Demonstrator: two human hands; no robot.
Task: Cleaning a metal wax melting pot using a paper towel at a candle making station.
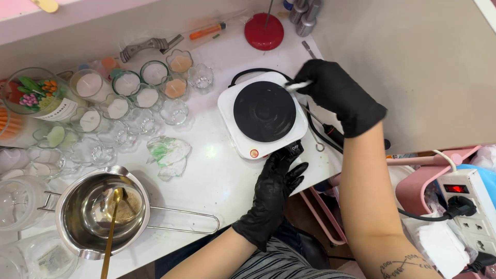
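Presently, left hand (276, 181), black-gloved, fingers pinched on the control knob (295, 149) at the front of the white hotplate (227, 111), which sits mid-table. Right hand (338, 93), fingers pressed on a small white wipe (298, 86) at the plate's far-right rim.

Risk: if the black plate is hot, glove or wipe could scorch; the power cord (318, 129) under the wrist might snag.

Count: one hotplate, one steel pot (103, 206), one gold spoon (111, 232), roughly fifteen glass candle cups (126, 82).

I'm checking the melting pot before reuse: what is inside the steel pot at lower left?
Inside the steel pot lies a gold spoon over a pale brownish residue. The spoon's bowl covers part of the bottom.
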